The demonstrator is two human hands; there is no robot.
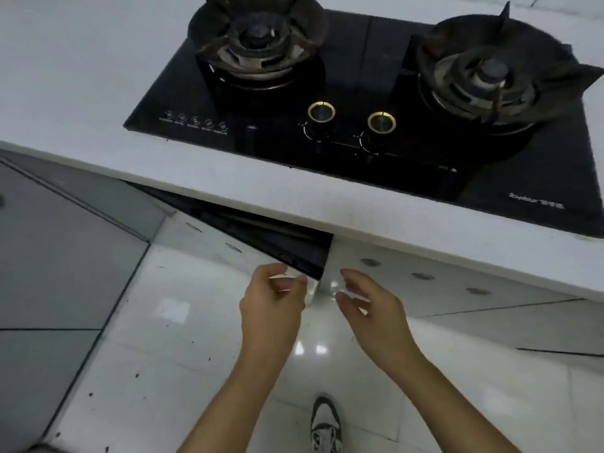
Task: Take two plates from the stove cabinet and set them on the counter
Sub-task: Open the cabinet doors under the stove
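Note:
The stove cabinet sits under the white counter [228, 188]. Its left door [209, 237] is swung partly outward, leaving a dark wedge-shaped gap [277, 237] into the interior. My left hand [271, 302] curls its fingertips around the free edge of that door. My right hand [369, 305] hovers just right of it with fingers spread and nothing in it, in front of the closed right door [408, 279]. No plates are in sight; the counter edge and the darkness hide the cabinet's inside.
A black glass gas stove [359, 165] with two burners and two gold-ringed knobs is set into the counter. Bare counter lies to its left. Below is glossy white tiled floor [183, 348], a grey surface at left, and my shoe [325, 423].

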